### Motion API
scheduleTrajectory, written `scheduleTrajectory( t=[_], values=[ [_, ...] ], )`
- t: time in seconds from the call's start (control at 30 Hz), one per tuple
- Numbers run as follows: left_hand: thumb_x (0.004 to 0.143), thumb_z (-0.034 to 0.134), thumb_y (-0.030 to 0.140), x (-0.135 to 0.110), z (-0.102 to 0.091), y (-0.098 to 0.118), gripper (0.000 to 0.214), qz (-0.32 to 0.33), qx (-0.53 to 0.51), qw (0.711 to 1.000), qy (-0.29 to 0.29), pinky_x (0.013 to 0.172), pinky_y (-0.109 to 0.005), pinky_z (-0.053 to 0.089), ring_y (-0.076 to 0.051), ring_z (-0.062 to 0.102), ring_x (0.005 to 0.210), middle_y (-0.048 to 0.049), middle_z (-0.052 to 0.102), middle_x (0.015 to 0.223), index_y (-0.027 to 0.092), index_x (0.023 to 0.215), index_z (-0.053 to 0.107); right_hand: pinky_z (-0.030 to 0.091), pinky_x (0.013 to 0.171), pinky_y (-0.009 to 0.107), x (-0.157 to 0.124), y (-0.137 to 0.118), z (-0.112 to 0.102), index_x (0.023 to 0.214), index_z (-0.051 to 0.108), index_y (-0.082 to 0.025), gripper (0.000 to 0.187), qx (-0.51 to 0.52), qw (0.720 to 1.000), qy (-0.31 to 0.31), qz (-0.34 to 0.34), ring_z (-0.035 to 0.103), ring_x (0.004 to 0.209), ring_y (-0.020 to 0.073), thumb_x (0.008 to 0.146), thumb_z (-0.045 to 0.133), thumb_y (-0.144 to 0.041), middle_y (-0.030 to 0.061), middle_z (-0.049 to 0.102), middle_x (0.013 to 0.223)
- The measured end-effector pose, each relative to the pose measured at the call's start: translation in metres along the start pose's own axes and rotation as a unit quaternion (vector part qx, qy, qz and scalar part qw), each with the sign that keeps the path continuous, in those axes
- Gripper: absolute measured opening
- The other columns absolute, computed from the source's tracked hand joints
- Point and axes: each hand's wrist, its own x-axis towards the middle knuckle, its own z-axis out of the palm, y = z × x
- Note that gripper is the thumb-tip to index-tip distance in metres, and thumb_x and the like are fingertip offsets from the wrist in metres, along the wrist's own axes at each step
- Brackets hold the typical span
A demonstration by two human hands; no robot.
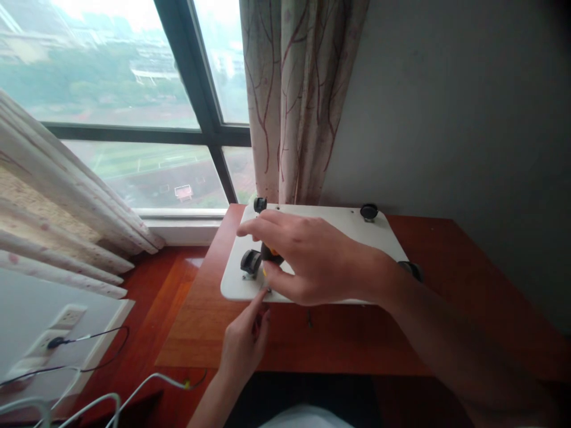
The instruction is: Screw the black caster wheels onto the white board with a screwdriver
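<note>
A white board [236,288] with rounded corners lies on the table, black casters standing up from it. My right hand [307,255] is closed round the black and yellow handle of a screwdriver [271,254], held upright over the board's near left corner. Most of the handle is hidden behind the fingers. At the board's near edge, my left hand [246,336] reaches its index fingertip to a small metal piece by the screwdriver's tip. Its other fingers are curled, and what they hold is hidden. Just left of the screwdriver stands the near left caster [250,262].
The reddish wooden table [191,333] carries the board and a small dark metal piece [309,318]. Further casters stand at the far left [260,204], far right [369,212] and near right [413,270]. Cables [154,377] run at lower left, below a wall socket [66,319].
</note>
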Motion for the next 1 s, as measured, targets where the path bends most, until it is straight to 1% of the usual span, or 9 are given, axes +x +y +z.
scheduleTrajectory(
  t=[0.1, 0.27, 0.37, 0.43, 0.5, 0.67, 0.77, 0.9, 1.0],
  values=[
    [0.099, 0.049, 0.024, -0.002, 0.002, -0.001, 0.048, 0.007, -0.007, 1.0, 0.002, 0.061, -0.021, 0.051, -0.01, 0.062, 0.059, -0.0026, 0.073, 0.092, 0.018, 0.146, 0.048, 0.049, 0.077, 0.029, 0.0, 0.004, 0.002, 0.132, 0.051, -0.017, 0.036, 0.017, 1.0, 0.002, -0.026, 0.062, 0.103, 0.0193, 0.096, 0.055, -0.019, 0.0083, 0.063, 0.126],
    [0.098, 0.05, 0.025, -0.005, 0.004, -0.002, 0.049, -0.003, -0.011, 1.0, -0.004, 0.057, -0.021, 0.051, -0.01, 0.059, 0.056, -0.002, 0.073, 0.09, 0.018, 0.147, 0.047, 0.049, 0.075, 0.033, 0.004, 0.009, 0.012, 0.125, 0.056, -0.015, 0.04, -0.057, 0.995, 0.053, 0.06, 0.065, 0.095, 0.0224, 0.1, 0.055, -0.046, 0.0094, 0.066, 0.116],
    [0.099, 0.05, 0.024, -0.006, 0.005, -0.002, 0.048, 0.0, -0.02, 1.0, -0.001, 0.058, -0.021, 0.052, -0.01, 0.061, 0.057, -0.0032, 0.074, 0.094, 0.019, 0.147, 0.046, 0.05, 0.076, 0.032, 0.001, 0.008, 0.007, 0.127, 0.054, -0.015, 0.034, -0.007, 0.999, 0.036, 0.036, 0.064, 0.098, 0.0212, 0.097, 0.057, -0.03, 0.0097, 0.064, 0.122],
    [0.098, 0.051, 0.023, -0.005, 0.003, -0.001, 0.047, 0.01, -0.027, 1.0, 0.008, 0.057, -0.021, 0.052, -0.01, 0.061, 0.057, -0.0032, 0.074, 0.094, 0.02, 0.145, 0.047, 0.051, 0.08, 0.031, -0.003, 0.009, 0.003, 0.133, 0.05, -0.015, 0.041, 0.036, 0.999, 0.016, -0.003, 0.063, 0.102, 0.0196, 0.092, 0.058, -0.017, 0.0098, 0.062, 0.128],
    [0.098, 0.053, 0.022, 0.001, -0.003, 0.006, 0.044, 0.023, -0.036, 0.999, 0.03, 0.054, -0.019, 0.051, -0.008, 0.059, 0.053, -0.0015, 0.074, 0.089, 0.021, 0.141, 0.051, 0.051, 0.082, 0.03, -0.005, 0.01, 0.002, 0.137, 0.047, -0.016, 0.046, 0.05, 0.998, 0.017, -0.017, 0.063, 0.104, 0.0187, 0.092, 0.059, -0.015, 0.0096, 0.063, 0.13],
    [0.093, 0.065, 0.023, 0.04, -0.036, 0.043, 0.028, 0.083, -0.049, 0.982, 0.16, 0.055, -0.02, 0.052, -0.009, 0.061, 0.058, -0.0038, 0.073, 0.096, 0.021, 0.121, 0.062, 0.05, 0.076, 0.029, 0.001, 0.009, 0.018, 0.124, 0.057, -0.015, 0.051, -0.023, 0.995, 0.087, 0.045, 0.067, 0.092, 0.0199, 0.092, 0.065, -0.053, 0.0103, 0.069, 0.115],
    [0.083, 0.077, 0.032, 0.07, -0.05, 0.062, 0.052, 0.152, 0.013, 0.964, 0.218, 0.065, -0.027, 0.058, -0.016, 0.07, 0.075, -0.0097, 0.071, 0.113, 0.02, 0.129, 0.056, 0.047, 0.069, 0.028, 0.005, 0.002, 0.025, 0.109, 0.063, -0.013, 0.063, -0.037, 0.991, 0.107, 0.073, 0.067, 0.082, 0.0194, 0.092, 0.048, -0.072, 0.0104, 0.07, 0.098],
    [0.082, 0.077, 0.033, 0.095, -0.052, 0.065, 0.074, 0.226, 0.054, 0.931, 0.281, 0.082, -0.038, 0.061, -0.026, 0.072, 0.102, -0.0148, 0.064, 0.131, 0.023, 0.147, 0.041, 0.047, 0.07, 0.027, -0.006, 0.0, 0.02, 0.135, 0.055, -0.014, 0.069, 0.071, 0.988, 0.118, 0.068, 0.066, 0.081, 0.0176, 0.096, 0.042, -0.07, 0.0075, 0.071, 0.1],
    [0.083, 0.076, 0.022, 0.101, -0.053, 0.065, 0.077, 0.213, -0.022, 0.947, 0.241, 0.076, -0.034, 0.062, -0.022, 0.073, 0.094, -0.0111, 0.068, 0.121, 0.025, 0.148, 0.036, 0.046, 0.068, 0.025, -0.029, 0.012, 0.022, 0.145, 0.048, -0.018, 0.062, 0.153, 0.971, 0.131, 0.127, 0.063, 0.074, 0.0141, 0.099, 0.047, -0.06, 0.0028, 0.071, 0.095]
  ],
)
